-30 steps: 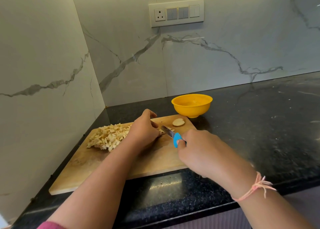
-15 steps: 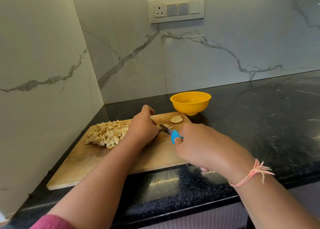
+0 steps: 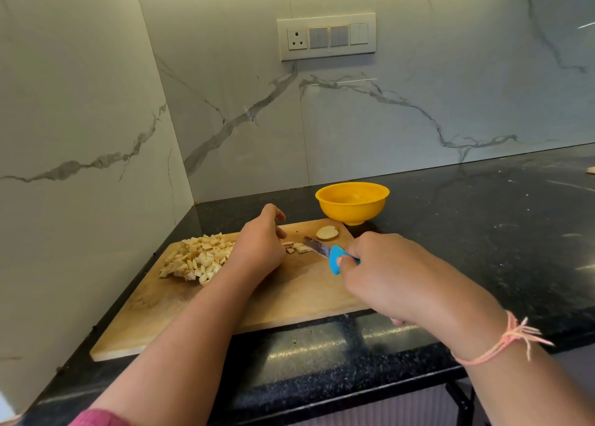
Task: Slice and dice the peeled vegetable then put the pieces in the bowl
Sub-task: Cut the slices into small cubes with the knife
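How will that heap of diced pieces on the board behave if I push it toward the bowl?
The diced pile is loose small cubes, so it will likely spread and scatter, not slide as one. The pieces look light; some may tumble off the cutting board. The yellow bowl stands off the board on a narrow foot, so a shove might tip it.

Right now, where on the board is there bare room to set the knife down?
Bare: the cutting board's near-left half, below the diced pile. Crowded: the far end, with left hand, knife and slice.
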A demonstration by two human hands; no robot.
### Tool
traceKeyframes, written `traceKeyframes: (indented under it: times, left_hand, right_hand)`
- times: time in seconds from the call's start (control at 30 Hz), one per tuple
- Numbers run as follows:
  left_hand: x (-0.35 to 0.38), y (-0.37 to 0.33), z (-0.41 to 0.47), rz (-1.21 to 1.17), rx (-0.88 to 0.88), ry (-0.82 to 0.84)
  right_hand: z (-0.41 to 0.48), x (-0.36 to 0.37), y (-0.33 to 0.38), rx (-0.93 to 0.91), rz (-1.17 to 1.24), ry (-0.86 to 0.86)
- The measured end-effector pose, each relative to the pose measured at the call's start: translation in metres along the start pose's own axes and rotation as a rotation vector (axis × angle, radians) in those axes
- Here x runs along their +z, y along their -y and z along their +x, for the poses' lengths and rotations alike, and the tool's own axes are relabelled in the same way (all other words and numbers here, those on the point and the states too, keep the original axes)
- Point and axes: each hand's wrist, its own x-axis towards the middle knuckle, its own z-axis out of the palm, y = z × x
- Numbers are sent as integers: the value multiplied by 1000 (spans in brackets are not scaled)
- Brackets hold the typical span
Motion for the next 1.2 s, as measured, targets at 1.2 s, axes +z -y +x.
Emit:
traceKeyframes:
  times: [1.2]
  left_hand:
    - [-1, 17, 16, -21, 18, -226]
  right_hand:
    - [17, 30, 11, -12, -50, -253]
